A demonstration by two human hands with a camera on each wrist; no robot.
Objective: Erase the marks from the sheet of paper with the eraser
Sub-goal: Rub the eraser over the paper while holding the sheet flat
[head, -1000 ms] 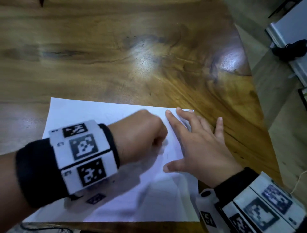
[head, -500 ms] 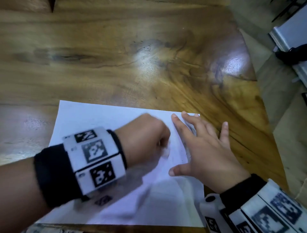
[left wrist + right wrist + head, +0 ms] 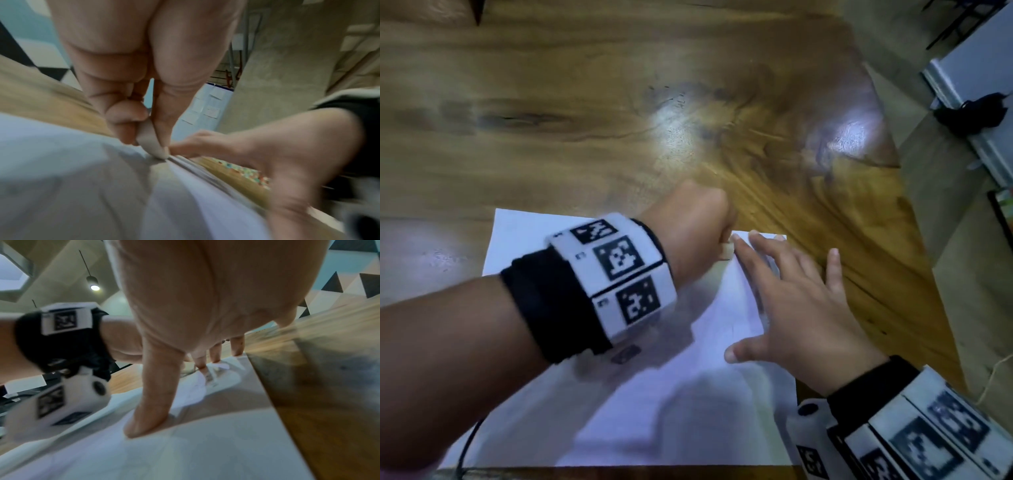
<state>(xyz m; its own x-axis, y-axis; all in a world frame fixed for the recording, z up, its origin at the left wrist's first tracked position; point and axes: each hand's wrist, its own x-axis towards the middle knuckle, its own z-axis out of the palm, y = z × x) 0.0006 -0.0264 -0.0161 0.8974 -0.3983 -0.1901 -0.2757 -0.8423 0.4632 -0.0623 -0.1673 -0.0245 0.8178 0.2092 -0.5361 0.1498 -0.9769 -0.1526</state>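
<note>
While pinched, eraser point(image 3: 153, 142) under left hand point(image 3: 131, 91)

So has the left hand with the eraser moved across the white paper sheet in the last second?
Yes. The left hand moved away from the person toward the white paper sheet's far edge.

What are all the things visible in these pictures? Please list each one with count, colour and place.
White rectangular paper sheet: one, white, flat on the table's near edge.
Small pale eraser: one, off-white, tip on the sheet near its far edge.
Glossy wooden table: one, brown, under the sheet.
Wrist bands: two, white with black patterns, on black cuffs.
Left hand: pinches the eraser.
Right hand: fingers spread, pressing the sheet's right side.
</note>
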